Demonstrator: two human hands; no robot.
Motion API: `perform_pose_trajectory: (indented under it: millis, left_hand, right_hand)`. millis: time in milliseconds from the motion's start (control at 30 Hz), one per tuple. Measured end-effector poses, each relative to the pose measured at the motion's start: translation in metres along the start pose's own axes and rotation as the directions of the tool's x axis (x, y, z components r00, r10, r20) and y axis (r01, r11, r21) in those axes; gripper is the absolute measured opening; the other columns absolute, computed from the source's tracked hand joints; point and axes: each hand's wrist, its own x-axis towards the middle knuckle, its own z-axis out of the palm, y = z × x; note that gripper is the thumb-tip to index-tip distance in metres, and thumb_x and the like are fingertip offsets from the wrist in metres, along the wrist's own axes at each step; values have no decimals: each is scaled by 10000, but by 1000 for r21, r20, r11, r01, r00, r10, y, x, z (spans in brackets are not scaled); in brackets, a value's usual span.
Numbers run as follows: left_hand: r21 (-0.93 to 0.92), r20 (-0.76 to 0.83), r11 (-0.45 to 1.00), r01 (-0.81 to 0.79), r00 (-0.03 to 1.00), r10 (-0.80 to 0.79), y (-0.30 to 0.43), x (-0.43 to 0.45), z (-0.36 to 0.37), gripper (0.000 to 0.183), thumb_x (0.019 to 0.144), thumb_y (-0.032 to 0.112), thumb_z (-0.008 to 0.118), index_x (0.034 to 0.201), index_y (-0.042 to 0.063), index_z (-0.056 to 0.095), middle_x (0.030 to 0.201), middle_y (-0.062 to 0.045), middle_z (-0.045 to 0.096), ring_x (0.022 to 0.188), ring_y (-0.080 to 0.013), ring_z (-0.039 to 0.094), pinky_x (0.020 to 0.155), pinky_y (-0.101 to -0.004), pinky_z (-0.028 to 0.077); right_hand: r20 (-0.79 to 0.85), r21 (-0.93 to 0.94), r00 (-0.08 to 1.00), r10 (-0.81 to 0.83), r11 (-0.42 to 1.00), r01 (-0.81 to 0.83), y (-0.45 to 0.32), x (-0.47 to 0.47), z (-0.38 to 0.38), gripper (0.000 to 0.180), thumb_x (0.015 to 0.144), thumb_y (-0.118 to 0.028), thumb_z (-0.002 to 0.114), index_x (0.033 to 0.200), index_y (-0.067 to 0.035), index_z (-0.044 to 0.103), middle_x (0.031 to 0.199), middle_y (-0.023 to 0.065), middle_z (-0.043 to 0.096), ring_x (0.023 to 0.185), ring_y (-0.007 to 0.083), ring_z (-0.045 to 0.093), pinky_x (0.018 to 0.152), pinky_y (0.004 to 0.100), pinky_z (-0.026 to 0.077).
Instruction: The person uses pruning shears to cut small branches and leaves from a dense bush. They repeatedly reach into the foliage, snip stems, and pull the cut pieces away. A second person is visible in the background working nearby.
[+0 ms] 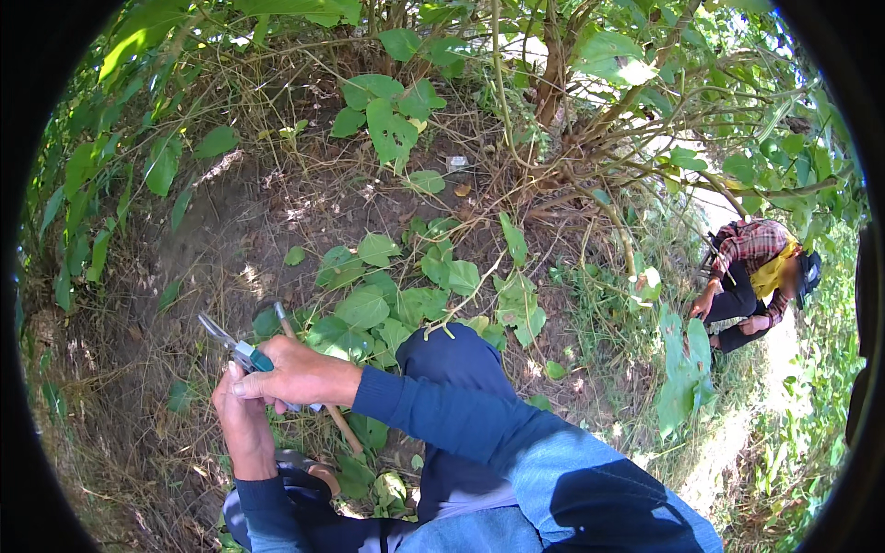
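Observation:
My right hand [304,373] is closed around a hand tool [242,351] that looks like pruning shears. Its metal blades point up and left, and a teal handle part shows above my fingers. Against it, close to my right thumb, are the fingers of my left hand [243,425]; whether they grip the tool is hidden. A pale blue-white piece [304,406] peeks out under my right palm, too covered to name. Below my hands a wooden tool handle [342,428] runs at a slant, passing behind my right hand.
Broad green leaves [370,304] grow just beyond my knee [449,352]. A woody shrub [553,83] spreads low branches ahead and to the right. Another person [753,269] in a checked shirt sits low at the right. Dry soil [207,242] with grass lies to the left.

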Motion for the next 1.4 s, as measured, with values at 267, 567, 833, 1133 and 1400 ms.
perform_pose_trajectory:
  millis: [267, 567, 833, 1133, 1400]
  left_hand:
    - [-140, -5, 990, -6, 1000, 5, -26, 5, -13, 293, 1104, 367, 658, 1098, 76, 698, 736, 41, 583, 552, -57, 496, 471, -228, 388]
    - [-283, -241, 959, -25, 969, -46, -12, 2, 23, 501, 1057, 433, 703, 1217, -41, 690, 841, -49, 714, 599, -122, 650, 534, -230, 548]
    - [-286, -11, 958, 20, 1000, -24, -6, -2, 15, 505, 1073, 414, 683, 1209, -71, 720, 920, -106, 776, 729, -127, 721, 656, -255, 603]
    - [-298, 65, 954, -18, 997, 39, 18, -11, 7, 466, 1119, 421, 613, 1230, -26, 683, 1034, -144, 774, 910, -210, 757, 804, -338, 637]
    - [-201, -8, 979, 37, 999, -40, 39, -35, -35, 271, 1121, 293, 612, 1091, 35, 688, 827, -56, 734, 645, -128, 689, 587, -256, 571]
  right_hand:
    - [-97, 174, 995, -27, 984, 43, 16, 4, 18, 403, 1065, -359, 694, 973, 31, 730, 756, 58, 691, 611, 108, 652, 547, 284, 544]
    - [34, 437, 998, 62, 897, -70, 15, -3, 24, 647, 1043, -641, 633, 1067, 5, 662, 727, 77, 713, 541, 120, 699, 439, 239, 556]
    - [210, 440, 975, 72, 883, -160, 4, -15, 10, 545, 1083, -500, 646, 1310, -27, 500, 872, 133, 732, 658, 195, 747, 553, 318, 644]
    - [-210, 75, 977, -30, 996, 46, -78, -110, -29, 355, 954, -92, 718, 1249, 72, 613, 941, 80, 708, 795, 154, 713, 725, 322, 576]
    - [-718, -196, 674, -173, 980, 43, -192, -222, -22, 493, 959, -185, 714, 1354, 74, 574, 1051, 139, 732, 897, 254, 765, 847, 397, 641]
